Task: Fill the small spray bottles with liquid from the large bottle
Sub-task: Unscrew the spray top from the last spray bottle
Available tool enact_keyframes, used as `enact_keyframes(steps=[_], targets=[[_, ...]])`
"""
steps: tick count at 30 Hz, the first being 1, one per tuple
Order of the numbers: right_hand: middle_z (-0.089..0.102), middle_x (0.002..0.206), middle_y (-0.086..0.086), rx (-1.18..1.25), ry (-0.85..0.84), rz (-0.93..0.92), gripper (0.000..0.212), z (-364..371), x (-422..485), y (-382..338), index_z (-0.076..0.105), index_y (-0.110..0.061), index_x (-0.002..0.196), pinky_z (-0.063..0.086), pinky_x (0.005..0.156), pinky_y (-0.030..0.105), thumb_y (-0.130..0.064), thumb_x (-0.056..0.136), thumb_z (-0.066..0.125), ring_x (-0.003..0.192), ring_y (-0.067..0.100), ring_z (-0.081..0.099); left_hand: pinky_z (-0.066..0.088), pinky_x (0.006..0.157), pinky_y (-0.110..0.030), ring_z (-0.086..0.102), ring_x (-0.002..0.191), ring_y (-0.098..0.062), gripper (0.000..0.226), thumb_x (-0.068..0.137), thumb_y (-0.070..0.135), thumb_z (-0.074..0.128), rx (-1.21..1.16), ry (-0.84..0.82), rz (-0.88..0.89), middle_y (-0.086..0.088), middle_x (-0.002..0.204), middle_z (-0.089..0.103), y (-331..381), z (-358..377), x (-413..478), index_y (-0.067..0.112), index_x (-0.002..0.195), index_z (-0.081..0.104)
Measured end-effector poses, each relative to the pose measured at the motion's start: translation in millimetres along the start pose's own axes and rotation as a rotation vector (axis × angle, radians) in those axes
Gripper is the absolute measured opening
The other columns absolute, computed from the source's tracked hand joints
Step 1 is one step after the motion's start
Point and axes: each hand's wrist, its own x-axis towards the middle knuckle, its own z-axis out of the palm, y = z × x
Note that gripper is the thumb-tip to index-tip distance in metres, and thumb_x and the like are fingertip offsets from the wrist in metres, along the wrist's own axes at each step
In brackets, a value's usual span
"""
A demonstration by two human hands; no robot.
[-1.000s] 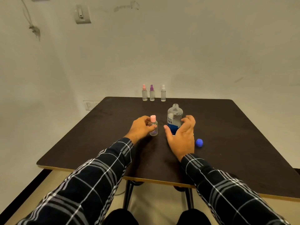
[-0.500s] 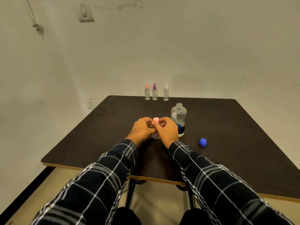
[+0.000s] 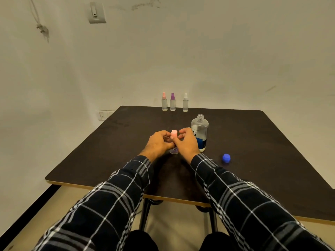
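A small clear spray bottle with a pink cap (image 3: 174, 133) stands on the dark table (image 3: 253, 142) in front of me. My left hand (image 3: 158, 143) grips its body, most of which is hidden. My right hand (image 3: 186, 143) pinches the bottle just below the pink cap. The large clear bottle (image 3: 200, 132) with a blue label stands uncapped just right of my right hand. Its blue cap (image 3: 226, 158) lies on the table further right.
Three small spray bottles stand in a row at the table's far edge: one with a pink top (image 3: 164, 102), one purple (image 3: 172, 102), one white (image 3: 185, 103). The wall is close behind them.
My right hand left the large bottle, moved left and took hold of the pink-capped bottle's top. My left hand kept its grip on that bottle.
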Motion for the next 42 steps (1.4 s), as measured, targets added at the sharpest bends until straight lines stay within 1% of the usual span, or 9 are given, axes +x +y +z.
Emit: enact_keyframes(steps=[3, 6, 11, 16, 19, 24, 26, 31, 42], targets=[[0.064, 0.097, 0.001, 0.007, 0.049, -0.005, 0.016, -0.4, -1.4, 1.2, 0.058, -0.016, 0.108, 0.044, 0.048, 0.009, -0.021, 0.095, 0.066, 0.080, 0.009, 0.062, 0.045, 0.070, -0.015, 0.064, 0.089, 0.002, 0.027, 0.082, 0.023, 0.081, -0.007, -0.002, -0.001, 0.012, 0.094, 0.070, 0.2, -0.9, 0.6, 0.035, 0.099, 0.064], [0.061, 0.121, 0.009, -0.006, -0.047, -0.022, 0.028, -1.2, -1.5, 0.4, 0.060, -0.016, 0.128, 0.050, 0.055, 0.012, -0.014, 0.102, 0.052, 0.099, 0.017, 0.064, 0.047, 0.073, -0.016, 0.065, 0.091, 0.000, 0.027, 0.082, 0.024, 0.081, -0.013, -0.008, -0.005, 0.011, 0.096, 0.071, -0.7, -1.1, 1.0, 0.033, 0.102, 0.065], [0.051, 0.127, 0.007, -0.117, -0.075, -0.059, 0.059, 3.4, -5.9, -7.2, 0.040, -0.020, 0.148, 0.052, 0.100, 0.040, -0.030, 0.095, 0.064, 0.116, 0.021, 0.057, 0.047, 0.071, -0.019, 0.063, 0.089, -0.002, 0.030, 0.082, 0.015, 0.078, 0.022, -0.010, 0.001, 0.011, 0.096, 0.069, -0.6, -1.3, -0.5, 0.031, 0.105, 0.066], [0.059, 0.094, 0.002, -0.186, 0.075, -0.046, 0.025, 4.6, -2.9, -8.2, 0.053, -0.015, 0.111, 0.053, 0.078, 0.032, -0.026, 0.093, 0.068, 0.090, 0.019, 0.061, 0.044, 0.068, -0.014, 0.065, 0.087, -0.003, 0.025, 0.082, 0.022, 0.079, 0.006, 0.013, 0.025, 0.011, 0.091, 0.070, 0.8, -0.5, -2.7, 0.033, 0.099, 0.065], [0.058, 0.109, 0.007, -0.256, 0.024, -0.134, 0.020, 2.4, -4.6, -7.3, 0.059, -0.018, 0.120, 0.055, 0.087, 0.036, -0.023, 0.101, 0.055, 0.100, 0.022, 0.061, 0.047, 0.070, -0.015, 0.066, 0.086, -0.001, 0.024, 0.082, 0.024, 0.081, -0.015, 0.007, 0.007, 0.010, 0.092, 0.071, 1.9, -0.5, -2.6, 0.032, 0.099, 0.065], [0.052, 0.135, 0.010, -0.379, -0.098, -0.119, 0.056, -5.1, -7.6, -11.8, 0.039, -0.022, 0.149, 0.050, 0.103, 0.045, -0.036, 0.098, 0.057, 0.123, 0.026, 0.056, 0.043, 0.067, -0.015, 0.064, 0.091, -0.003, 0.029, 0.082, 0.019, 0.079, 0.005, 0.001, -0.005, 0.011, 0.097, 0.070, 1.3, -1.5, -3.7, 0.030, 0.107, 0.067], [0.057, 0.132, 0.010, -0.348, -0.044, -0.041, 0.062, -3.5, -8.4, -16.3, 0.037, -0.020, 0.145, 0.052, 0.100, 0.045, -0.040, 0.093, 0.065, 0.117, 0.026, 0.061, 0.043, 0.068, -0.016, 0.062, 0.092, -0.004, 0.030, 0.083, 0.017, 0.077, 0.021, 0.006, -0.006, 0.010, 0.099, 0.069, 1.2, -1.3, -3.5, 0.030, 0.108, 0.067], [0.065, 0.107, 0.007, -0.348, 0.066, 0.019, 0.022, 1.6, -6.9, -22.4, 0.053, -0.018, 0.112, 0.058, 0.086, 0.043, -0.033, 0.098, 0.060, 0.095, 0.023, 0.066, 0.052, 0.078, -0.022, 0.066, 0.092, -0.007, 0.025, 0.081, 0.019, 0.081, -0.013, 0.003, -0.007, 0.006, 0.096, 0.071, 1.8, -0.6, -2.8, 0.028, 0.100, 0.067], [0.063, 0.121, 0.005, -0.265, -0.105, -0.048, 0.033, -8.4, 0.6, -15.4, 0.053, -0.021, 0.130, 0.053, 0.071, 0.021, -0.023, 0.098, 0.060, 0.089, 0.009, 0.063, 0.051, 0.078, -0.023, 0.064, 0.093, -0.007, 0.029, 0.083, 0.016, 0.079, 0.003, -0.017, -0.028, 0.006, 0.100, 0.070, 7.2, -0.8, -2.9, 0.025, 0.108, 0.066]])
